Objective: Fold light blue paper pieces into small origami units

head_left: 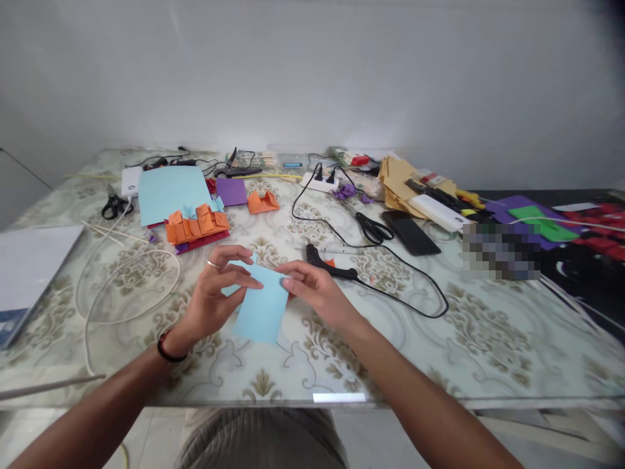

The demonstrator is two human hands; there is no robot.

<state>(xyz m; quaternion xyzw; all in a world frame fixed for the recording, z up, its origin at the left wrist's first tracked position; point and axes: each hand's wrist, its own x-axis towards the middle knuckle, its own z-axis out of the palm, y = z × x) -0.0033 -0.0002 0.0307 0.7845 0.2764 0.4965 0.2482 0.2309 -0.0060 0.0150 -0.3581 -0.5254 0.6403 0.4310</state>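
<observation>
A light blue sheet of paper [263, 309] is between my two hands, just above the patterned table cover. My right hand [312, 290] pinches its upper right corner between thumb and fingers. On the other side, my left hand [222, 286] has its fingers curled around the upper left edge, with one fingertip lying on the paper's face. A bit of red shows behind the sheet by my right fingertips. Beyond my left hand sits a row of folded orange paper pieces [198, 225]. The black hot glue gun [332, 264] lies right behind my right hand.
Black scissors [374, 228] and a dark phone [411, 232] lie to the right, near the glue gun's looping cord. A white power strip [319, 182] stands farther back. At left are a light blue sheet [173, 189], other scissors [114, 205] and a coiled white cable [131, 319].
</observation>
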